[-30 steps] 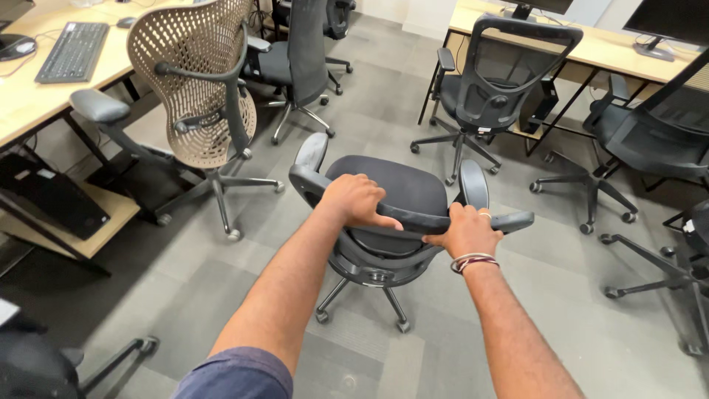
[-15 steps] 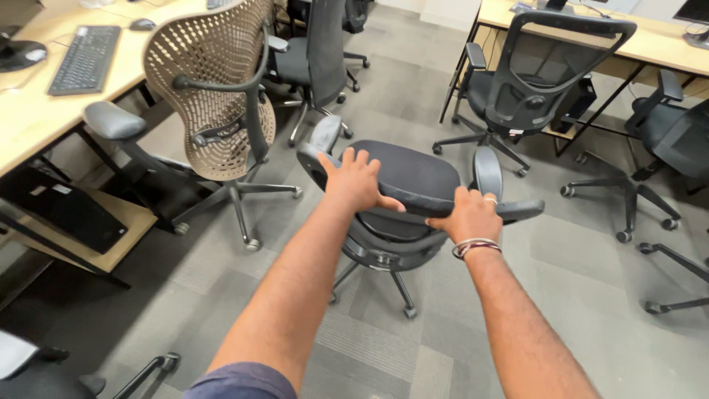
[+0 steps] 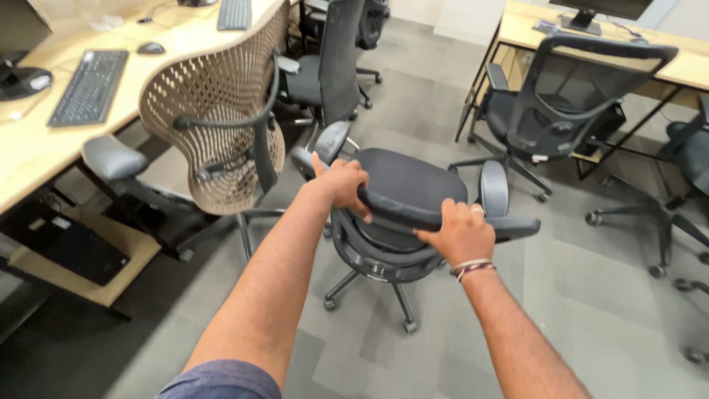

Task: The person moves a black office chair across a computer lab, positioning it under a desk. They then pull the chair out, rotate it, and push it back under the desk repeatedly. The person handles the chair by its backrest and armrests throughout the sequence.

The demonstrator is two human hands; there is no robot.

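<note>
A black office chair on castors stands in front of me on the grey carpet, its backrest top rim towards me. My left hand grips the left end of that rim, fingers curled over it. My right hand, with bracelets at the wrist, holds the rim further right, near the right armrest. The chair's left armrest is close to a beige perforated-back chair.
A wooden desk with keyboards and a mouse runs along the left; a computer tower sits under it. Other black mesh chairs stand ahead and right, by a second desk. Castor legs reach in from the right.
The chair and my hands have moved forward and left, closer to the beige chair. My left hand, briefly spread flat on the rim, now curls around it again.
</note>
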